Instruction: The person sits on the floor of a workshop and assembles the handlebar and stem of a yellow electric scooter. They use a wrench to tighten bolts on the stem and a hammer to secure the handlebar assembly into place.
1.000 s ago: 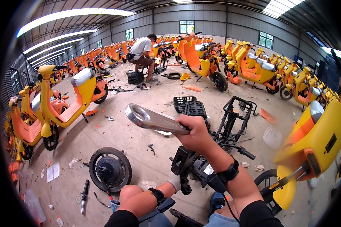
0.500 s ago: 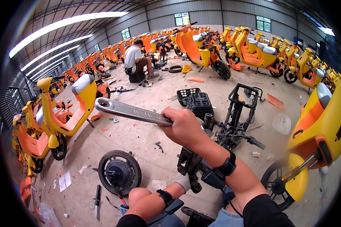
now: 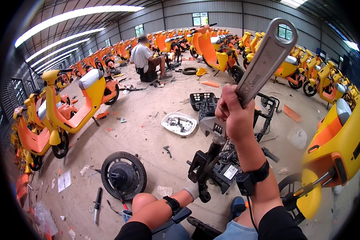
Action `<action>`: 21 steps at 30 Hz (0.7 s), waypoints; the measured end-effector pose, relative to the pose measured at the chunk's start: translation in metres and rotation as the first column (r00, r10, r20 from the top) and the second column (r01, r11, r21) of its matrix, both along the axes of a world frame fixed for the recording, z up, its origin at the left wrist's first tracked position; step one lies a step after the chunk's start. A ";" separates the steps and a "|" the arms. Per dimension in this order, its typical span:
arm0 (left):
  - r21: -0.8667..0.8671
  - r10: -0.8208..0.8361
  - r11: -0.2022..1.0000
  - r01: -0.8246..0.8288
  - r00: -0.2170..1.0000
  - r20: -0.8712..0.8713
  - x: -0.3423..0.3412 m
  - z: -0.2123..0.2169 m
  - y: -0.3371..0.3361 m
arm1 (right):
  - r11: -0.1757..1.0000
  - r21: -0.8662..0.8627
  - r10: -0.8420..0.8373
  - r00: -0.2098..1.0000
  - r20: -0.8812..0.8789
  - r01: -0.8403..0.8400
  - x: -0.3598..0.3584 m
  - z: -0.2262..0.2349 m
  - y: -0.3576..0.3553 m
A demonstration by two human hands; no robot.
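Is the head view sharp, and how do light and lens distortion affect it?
Head view: daylight from roof skylights, soft shadows; fisheye bends the roof lines and darkens the rim; the wrench in the right hand looks oversized and slightly blurred; the left hand is mostly hidden.

One wrench, maybe one wheel.

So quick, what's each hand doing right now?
Right hand: closed around a big metal wrench, raised upright.
Left hand: gloved, down by the black scooter frame; grip cannot be told.
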State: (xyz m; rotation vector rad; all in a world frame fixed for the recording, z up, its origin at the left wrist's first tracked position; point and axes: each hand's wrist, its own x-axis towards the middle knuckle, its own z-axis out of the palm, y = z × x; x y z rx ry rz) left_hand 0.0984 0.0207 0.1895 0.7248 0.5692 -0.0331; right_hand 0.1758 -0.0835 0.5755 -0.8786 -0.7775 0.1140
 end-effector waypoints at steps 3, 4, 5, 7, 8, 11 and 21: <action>0.065 -0.053 0.997 0.050 0.997 0.048 0.001 0.024 -0.008 | 0.999 0.053 -0.008 0.998 0.067 0.005 0.005 -0.006 -0.008; 0.106 -0.091 0.991 0.082 0.992 0.087 0.000 0.036 -0.010 | 0.999 0.043 -0.022 0.995 0.094 0.018 0.005 -0.006 -0.014; 0.151 -0.119 0.983 0.100 0.985 0.127 -0.001 0.044 -0.010 | 0.999 0.041 -0.028 0.992 0.123 0.023 0.005 -0.007 -0.018; 0.229 -0.178 0.964 0.132 0.965 0.194 0.002 0.055 -0.011 | 0.996 0.054 -0.074 0.986 0.152 0.067 0.004 -0.007 -0.024; 0.247 -0.190 0.960 0.134 0.958 0.216 0.004 0.059 -0.012 | 0.998 0.046 -0.045 0.984 0.172 0.037 0.006 -0.008 -0.025; 0.257 -0.191 0.955 0.150 0.971 0.142 0.005 0.049 -0.008 | 0.998 0.037 0.041 0.980 0.192 -0.049 0.014 -0.023 -0.023; 0.020 0.049 0.999 -0.048 0.998 -0.043 -0.009 0.066 -0.012 | 0.994 0.012 0.096 0.909 0.405 -0.110 0.014 -0.043 -0.020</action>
